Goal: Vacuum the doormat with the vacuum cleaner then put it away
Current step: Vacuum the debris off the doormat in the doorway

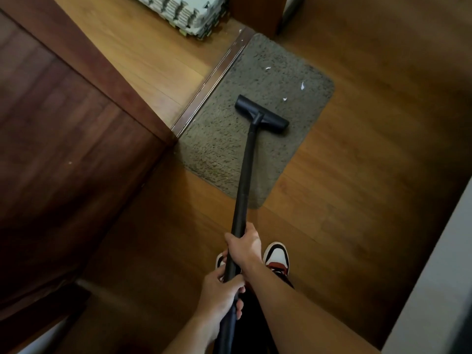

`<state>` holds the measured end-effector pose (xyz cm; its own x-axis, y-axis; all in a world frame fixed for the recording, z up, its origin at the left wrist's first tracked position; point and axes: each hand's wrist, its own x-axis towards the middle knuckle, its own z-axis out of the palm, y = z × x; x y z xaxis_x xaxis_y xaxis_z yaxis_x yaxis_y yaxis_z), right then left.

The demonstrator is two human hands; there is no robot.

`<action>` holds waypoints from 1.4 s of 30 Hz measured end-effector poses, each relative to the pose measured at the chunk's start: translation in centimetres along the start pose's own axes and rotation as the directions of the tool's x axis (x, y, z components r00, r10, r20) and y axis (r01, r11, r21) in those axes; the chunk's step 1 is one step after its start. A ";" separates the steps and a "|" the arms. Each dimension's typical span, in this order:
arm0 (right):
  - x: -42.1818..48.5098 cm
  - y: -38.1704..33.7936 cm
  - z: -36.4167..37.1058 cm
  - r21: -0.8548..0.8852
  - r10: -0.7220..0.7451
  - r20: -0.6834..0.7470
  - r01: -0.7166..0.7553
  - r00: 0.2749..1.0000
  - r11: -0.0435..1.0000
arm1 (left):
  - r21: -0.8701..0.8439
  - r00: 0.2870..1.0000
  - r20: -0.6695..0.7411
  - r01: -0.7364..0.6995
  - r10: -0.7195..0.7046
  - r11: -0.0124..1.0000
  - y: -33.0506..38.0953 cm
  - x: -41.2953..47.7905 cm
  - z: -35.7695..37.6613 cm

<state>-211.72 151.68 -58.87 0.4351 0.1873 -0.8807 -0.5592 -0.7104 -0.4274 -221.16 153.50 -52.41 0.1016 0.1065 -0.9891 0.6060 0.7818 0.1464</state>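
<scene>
A grey-green shaggy doormat (224, 149) lies on the wooden floor beside a door threshold. The vacuum cleaner's black floor head (261, 114) rests on the mat's middle, and its black tube (246, 169) runs back toward me. My right hand (244, 245) grips the tube higher up. My left hand (221, 290) grips it lower down, closer to my body. Three white scraps of paper (302, 85) lie on the mat beyond the head. The vacuum's body is out of view.
A dark wooden door (63, 139) stands open at the left. A metal threshold strip (212, 80) borders the mat. Stacked foam puzzle tiles (184, 14) sit at the top. A pale wall (439, 277) runs along the right. My red-and-white shoes (277, 259) are below my hands.
</scene>
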 end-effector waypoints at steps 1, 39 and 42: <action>-0.3 0.3 -0.2 0.016 0.010 -0.001 -0.010 1.000 1.000 | 0.010 1.000 0.001 0.010 -0.010 1.000 -0.1 -0.2 0.2; 9.0 -9.0 -10.4 0.092 0.016 -0.042 -0.012 0.999 0.996 | 0.036 0.997 0.067 -0.024 0.022 0.999 10.7 3.7 11.7; 8.4 -8.4 -10.0 0.064 0.010 -0.047 -0.007 0.999 0.998 | 0.035 0.997 0.076 -0.024 0.021 0.999 10.0 3.3 11.1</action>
<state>-196.32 152.40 -60.64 0.4622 0.1477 -0.8744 -0.6065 -0.6666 -0.4333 -206.07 154.85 -54.01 0.1740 0.0763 -0.9818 0.6304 0.7573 0.1706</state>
